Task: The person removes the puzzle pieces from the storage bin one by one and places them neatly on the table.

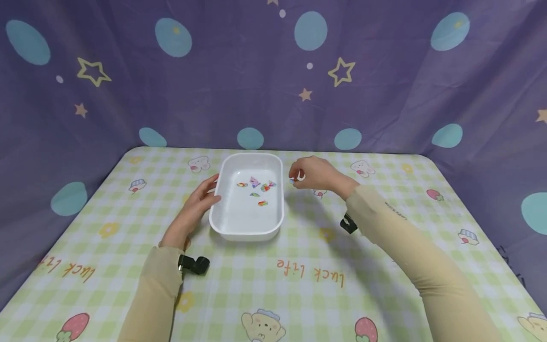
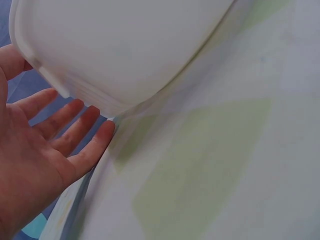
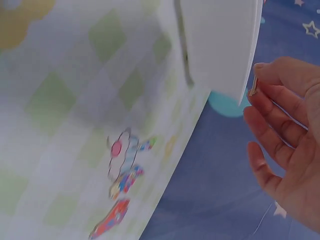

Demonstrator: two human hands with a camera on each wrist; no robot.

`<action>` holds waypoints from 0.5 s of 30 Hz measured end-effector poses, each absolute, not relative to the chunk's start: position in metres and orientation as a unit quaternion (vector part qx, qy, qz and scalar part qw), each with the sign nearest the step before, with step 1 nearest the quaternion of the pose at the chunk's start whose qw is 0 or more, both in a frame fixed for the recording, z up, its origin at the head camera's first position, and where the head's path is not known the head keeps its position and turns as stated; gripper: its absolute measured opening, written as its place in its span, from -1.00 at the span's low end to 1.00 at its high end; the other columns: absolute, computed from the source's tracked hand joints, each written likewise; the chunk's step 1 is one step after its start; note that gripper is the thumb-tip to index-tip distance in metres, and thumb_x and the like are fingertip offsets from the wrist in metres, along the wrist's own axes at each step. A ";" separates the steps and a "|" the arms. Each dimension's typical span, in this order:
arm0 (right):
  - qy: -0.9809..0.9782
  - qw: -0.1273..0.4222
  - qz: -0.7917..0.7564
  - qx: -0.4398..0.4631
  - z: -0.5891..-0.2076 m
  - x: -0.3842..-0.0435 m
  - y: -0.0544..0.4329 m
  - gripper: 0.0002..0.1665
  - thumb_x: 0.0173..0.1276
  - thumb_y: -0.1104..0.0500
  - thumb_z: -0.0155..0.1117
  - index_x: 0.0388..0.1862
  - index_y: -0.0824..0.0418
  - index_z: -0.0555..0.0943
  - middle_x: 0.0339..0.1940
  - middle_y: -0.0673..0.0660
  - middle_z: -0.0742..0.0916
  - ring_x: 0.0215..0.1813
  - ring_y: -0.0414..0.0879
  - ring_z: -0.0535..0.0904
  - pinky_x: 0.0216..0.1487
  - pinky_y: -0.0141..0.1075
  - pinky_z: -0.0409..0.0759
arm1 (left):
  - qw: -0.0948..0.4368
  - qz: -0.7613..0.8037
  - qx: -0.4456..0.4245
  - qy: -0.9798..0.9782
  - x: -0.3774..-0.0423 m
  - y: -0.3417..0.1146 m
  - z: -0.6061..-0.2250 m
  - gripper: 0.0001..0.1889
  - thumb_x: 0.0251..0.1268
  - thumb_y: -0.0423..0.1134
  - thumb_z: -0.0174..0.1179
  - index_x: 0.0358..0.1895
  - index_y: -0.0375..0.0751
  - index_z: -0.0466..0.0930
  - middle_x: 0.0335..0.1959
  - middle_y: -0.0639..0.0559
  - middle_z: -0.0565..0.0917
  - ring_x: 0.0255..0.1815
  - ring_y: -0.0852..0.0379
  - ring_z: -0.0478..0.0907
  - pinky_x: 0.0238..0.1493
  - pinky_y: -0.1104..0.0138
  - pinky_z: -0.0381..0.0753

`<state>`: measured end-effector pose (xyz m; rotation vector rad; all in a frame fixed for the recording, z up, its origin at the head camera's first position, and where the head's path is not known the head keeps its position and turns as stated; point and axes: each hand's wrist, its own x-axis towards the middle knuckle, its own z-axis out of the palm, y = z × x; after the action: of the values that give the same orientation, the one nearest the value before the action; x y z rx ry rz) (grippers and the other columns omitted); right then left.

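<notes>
A white plastic bin (image 1: 247, 222) stands on the table, with several small colourful printed pieces (image 1: 262, 203) lying flat on its floor. My left hand (image 1: 194, 209) holds the bin's left side, thumb at the rim and fingers along the outer wall. In the left wrist view the fingers (image 2: 85, 150) reach up loosely to the bin's corner. Just outside the bin's right rim, my right hand (image 1: 314, 173) pinches a small thin piece (image 3: 253, 86) between thumb and index finger. That piece shows edge-on in the right wrist view, its other fingers spread loosely.
More small pieces lie on the table under the right hand: an orange-red one (image 3: 111, 218), a multicoloured one (image 3: 127, 181) and a smaller one (image 3: 147, 145). A green checked cloth (image 1: 239, 285) covers the table. A purple patterned curtain (image 1: 239, 85) hangs behind it.
</notes>
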<state>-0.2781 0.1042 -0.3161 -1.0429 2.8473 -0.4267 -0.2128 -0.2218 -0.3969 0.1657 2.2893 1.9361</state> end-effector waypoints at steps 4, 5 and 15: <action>0.932 0.037 -0.139 -0.332 -0.319 -0.281 0.118 -0.78 0.12 0.07 0.26 -0.23 0.04 0.65 -0.25 -0.07 0.68 -0.17 -0.10 0.57 -0.21 -0.21 0.51 | 0.071 0.640 0.048 0.763 -0.212 -0.222 -0.398 -0.33 0.28 -0.26 0.03 0.43 0.07 -0.02 0.38 -0.13 0.13 0.29 -0.13 0.20 0.29 0.01 0.17; 0.934 0.035 -0.137 -0.328 -0.320 -0.282 0.122 -0.79 0.13 0.07 0.26 -0.22 0.04 0.64 -0.24 -0.07 0.68 -0.17 -0.11 0.57 -0.22 -0.22 0.51 | 0.071 0.641 0.048 0.763 -0.212 -0.222 -0.399 -0.33 0.29 -0.26 0.03 0.43 0.06 -0.02 0.38 -0.13 0.13 0.29 -0.13 0.19 0.29 0.01 0.17; 0.949 0.017 -0.135 -0.286 -0.322 -0.291 0.160 -0.77 0.14 0.09 0.27 -0.20 0.07 0.65 -0.22 -0.02 0.68 -0.17 -0.07 0.57 -0.24 -0.18 0.52 | 0.067 0.644 0.055 0.760 -0.211 -0.223 -0.398 -0.33 0.28 -0.25 0.03 0.42 0.05 -0.02 0.37 -0.12 0.15 0.30 -0.10 0.17 0.27 0.02 0.19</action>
<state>-0.2913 0.1601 -0.3222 -0.8887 2.9486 -0.4198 -0.2112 -0.2231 -0.3981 0.1647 2.2914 1.9406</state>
